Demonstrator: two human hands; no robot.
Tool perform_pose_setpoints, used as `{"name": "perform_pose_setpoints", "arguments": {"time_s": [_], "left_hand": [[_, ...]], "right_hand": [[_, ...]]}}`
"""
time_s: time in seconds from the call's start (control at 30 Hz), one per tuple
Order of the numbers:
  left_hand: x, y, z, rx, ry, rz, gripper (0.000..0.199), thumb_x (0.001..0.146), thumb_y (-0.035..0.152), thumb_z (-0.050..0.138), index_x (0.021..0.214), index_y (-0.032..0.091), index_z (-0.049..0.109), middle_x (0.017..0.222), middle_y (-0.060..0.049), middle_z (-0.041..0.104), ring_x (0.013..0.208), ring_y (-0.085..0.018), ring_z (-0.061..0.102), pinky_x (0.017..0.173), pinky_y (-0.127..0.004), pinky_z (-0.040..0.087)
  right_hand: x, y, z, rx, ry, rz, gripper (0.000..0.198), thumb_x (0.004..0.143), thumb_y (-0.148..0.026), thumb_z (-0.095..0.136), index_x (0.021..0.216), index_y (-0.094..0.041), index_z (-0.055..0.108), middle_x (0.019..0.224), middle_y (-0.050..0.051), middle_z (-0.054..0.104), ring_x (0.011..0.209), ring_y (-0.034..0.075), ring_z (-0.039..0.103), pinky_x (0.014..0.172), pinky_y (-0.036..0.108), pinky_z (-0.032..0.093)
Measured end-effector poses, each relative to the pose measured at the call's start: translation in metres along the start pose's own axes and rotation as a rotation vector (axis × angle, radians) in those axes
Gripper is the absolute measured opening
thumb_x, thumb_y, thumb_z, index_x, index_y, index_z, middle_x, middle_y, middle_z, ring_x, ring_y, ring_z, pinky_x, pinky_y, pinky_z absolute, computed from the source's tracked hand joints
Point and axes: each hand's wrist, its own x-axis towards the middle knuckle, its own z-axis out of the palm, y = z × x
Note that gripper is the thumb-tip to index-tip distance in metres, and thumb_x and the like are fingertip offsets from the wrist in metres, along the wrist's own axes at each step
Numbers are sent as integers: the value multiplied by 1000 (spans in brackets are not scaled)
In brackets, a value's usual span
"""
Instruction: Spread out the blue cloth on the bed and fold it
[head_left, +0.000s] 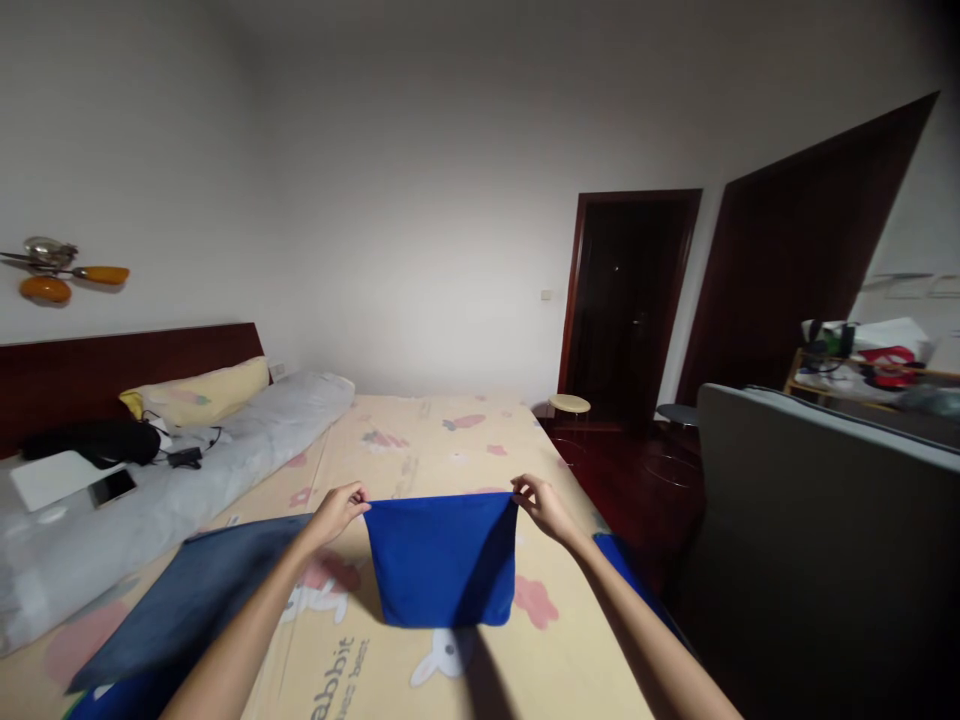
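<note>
A blue cloth (442,560) is stretched between my two hands, its top edge pulled nearly straight and its lower part hanging down over the bed. At its upper left corner, my left hand (345,508) pinches the fabric. The opposite upper corner is pinched by my right hand (537,502). The cloth's bottom edge is close to the printed bedsheet (585,660); whether it touches I cannot tell. Left of my left forearm lies a dark grey-blue cloth (195,590), spread flat. Another blue cloth (637,575) shows at the bed's right edge, partly behind my right forearm.
Along the left lie a wrapped grey bedding roll (247,440), a yellow pillow (202,392), a phone (112,487) and a black bag (90,442). A large dark panel (810,540) stands at right. Past the bed are a round stool (569,404) and a door (626,310).
</note>
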Motion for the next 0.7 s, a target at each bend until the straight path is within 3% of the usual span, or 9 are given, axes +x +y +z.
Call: {"name": "perform_pose_setpoints", "arguments": {"time_s": [0.17, 0.37, 0.53, 0.7], "left_hand": [[-2, 15, -19, 65, -118, 14, 12, 65, 34, 66, 71, 24, 66, 70, 1, 71, 72, -19, 64, 68, -27, 45], [6, 14, -17, 220, -235, 52, 5, 64, 27, 66, 60, 25, 68, 62, 2, 69, 64, -17, 59, 65, -27, 39], [11, -5, -2, 373, -318, 38, 6, 66, 22, 61, 62, 24, 65, 60, 3, 65, 63, -16, 58, 61, -25, 38], [33, -5, -1, 622, -236, 52, 11, 76, 21, 53, 73, 22, 64, 76, -2, 71, 75, -17, 61, 67, -25, 37]], "right_hand": [[8, -6, -16, 104, -196, -17, 23, 73, -44, 58, 74, -22, 51, 62, -2, 61, 57, 15, 60, 56, 29, 47], [10, 0, -15, 58, -305, 0, 13, 72, -31, 57, 75, -20, 63, 60, 0, 65, 58, 16, 62, 57, 29, 47], [6, 9, -4, -60, -323, 28, 15, 73, -22, 53, 70, -18, 67, 59, 1, 67, 57, 15, 63, 57, 27, 47], [28, 5, -4, -216, -261, 83, 16, 77, -21, 54, 73, -15, 69, 65, 3, 70, 55, 12, 61, 55, 24, 43]]}}
